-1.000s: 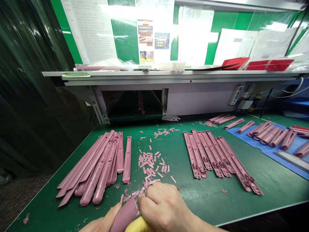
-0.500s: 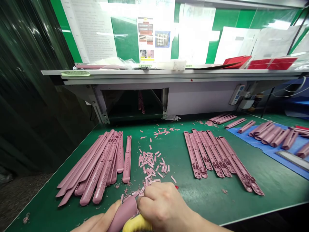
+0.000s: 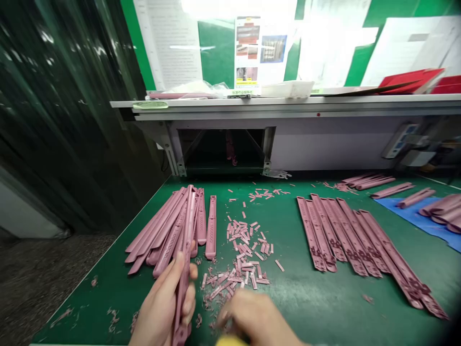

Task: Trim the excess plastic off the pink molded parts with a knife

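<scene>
- Although printed sheets [image 3: 173, 43] and a picture notice [image 3: 260, 53] are pinned behind the shelf [image 3: 288, 103] at twelve o'clock, none of their writing can be read.
- The left hand [image 3: 162, 307] is seen at seven o'clock on the green worktop [image 3: 324, 298], its grip closed around a long pink strip [image 3: 185, 269]; the thumb lies on one side and the fingers [image 3: 189, 307] wrap the other.
- The held strip is stood on edge, pointing away to twelve o'clock, with its far end over the left pile of pink strips [image 3: 169, 230].
- The right hand [image 3: 255, 319] is blurred at six o'clock, curled over something yellow [image 3: 230, 341]; whether that grip is clenched cannot be told.
- Small pink offcuts [image 3: 245, 250] are scattered between the hands and the middle of the worktop.
- A row of flat pink strips [image 3: 345, 240] is laid at two o'clock, well apart from both hands.
- More pink pieces [image 3: 442, 209] rest on a blue mat [image 3: 425, 221] at three o'clock.
- A dark green curtain [image 3: 65, 120] hangs at nine o'clock.
</scene>
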A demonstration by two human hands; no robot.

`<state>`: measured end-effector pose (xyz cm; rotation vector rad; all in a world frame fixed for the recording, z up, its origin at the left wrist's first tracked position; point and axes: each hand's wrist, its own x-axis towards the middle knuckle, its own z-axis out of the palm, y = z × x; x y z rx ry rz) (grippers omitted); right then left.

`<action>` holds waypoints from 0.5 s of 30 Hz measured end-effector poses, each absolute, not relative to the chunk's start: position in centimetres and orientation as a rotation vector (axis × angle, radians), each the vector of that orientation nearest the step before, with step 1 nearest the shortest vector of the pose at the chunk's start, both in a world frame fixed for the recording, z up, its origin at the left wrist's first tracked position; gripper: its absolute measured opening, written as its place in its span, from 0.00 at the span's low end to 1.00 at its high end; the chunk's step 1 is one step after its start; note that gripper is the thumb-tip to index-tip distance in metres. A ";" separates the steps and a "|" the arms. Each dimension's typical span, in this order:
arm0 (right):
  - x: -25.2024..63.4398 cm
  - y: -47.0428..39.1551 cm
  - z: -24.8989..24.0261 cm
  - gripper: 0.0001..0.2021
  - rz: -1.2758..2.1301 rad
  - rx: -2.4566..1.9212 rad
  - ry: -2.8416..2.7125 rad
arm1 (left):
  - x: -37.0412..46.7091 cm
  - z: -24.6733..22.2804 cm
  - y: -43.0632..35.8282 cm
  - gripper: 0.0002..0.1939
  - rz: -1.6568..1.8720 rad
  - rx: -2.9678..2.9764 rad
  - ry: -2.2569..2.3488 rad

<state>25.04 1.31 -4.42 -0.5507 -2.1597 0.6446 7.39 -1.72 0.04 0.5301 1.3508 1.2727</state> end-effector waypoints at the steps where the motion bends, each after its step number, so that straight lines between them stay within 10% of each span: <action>1: 24.0 0.8 -5.3 0.20 0.476 -0.511 -2.284 | 7.6 0.2 -1.0 0.21 1.309 0.406 1.308; 15: 22.1 0.2 -5.7 0.15 -0.148 -0.555 -2.530 | 9.9 0.9 0.3 0.16 1.441 0.301 1.159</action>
